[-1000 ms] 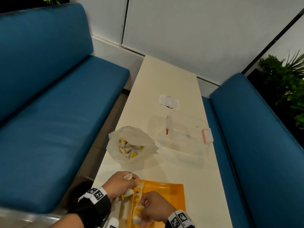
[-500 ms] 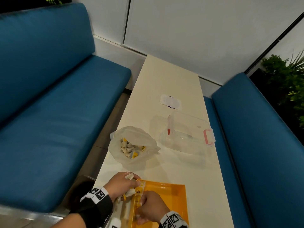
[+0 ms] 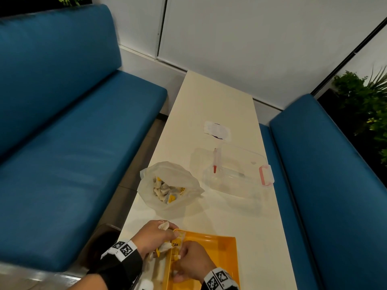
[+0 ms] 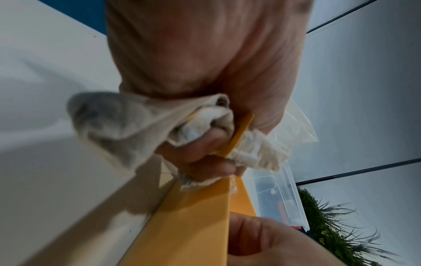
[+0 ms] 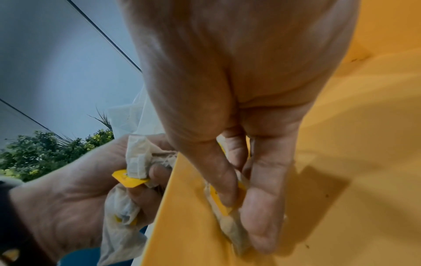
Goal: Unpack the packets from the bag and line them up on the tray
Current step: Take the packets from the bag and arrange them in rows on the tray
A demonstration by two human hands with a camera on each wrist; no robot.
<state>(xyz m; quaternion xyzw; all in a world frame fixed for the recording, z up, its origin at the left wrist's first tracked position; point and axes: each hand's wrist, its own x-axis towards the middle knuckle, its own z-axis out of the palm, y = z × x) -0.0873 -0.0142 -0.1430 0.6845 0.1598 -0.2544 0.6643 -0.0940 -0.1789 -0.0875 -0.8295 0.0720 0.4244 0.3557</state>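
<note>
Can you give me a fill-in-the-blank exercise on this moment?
1. The left hand grips a bunch of white paper packets with ___ tags.
2. The right hand presses one packet into the flat ___ plastic tray.
3. The open clear plastic bag lies ___ the tray.

Missing: yellow; orange; beyond

Open bag (image 3: pixel 167 186) holds packets (image 3: pixel 165 190); orange tray (image 3: pixel 226 260) near.

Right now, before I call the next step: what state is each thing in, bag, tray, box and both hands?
Bag: open, packets still inside.
Tray: on the table, a packet at its left edge.
Clear box: lid off, leaning against it.
Left hand: grips a bunch of packets beside the tray.
Right hand: pinches the packet in the tray.
</note>
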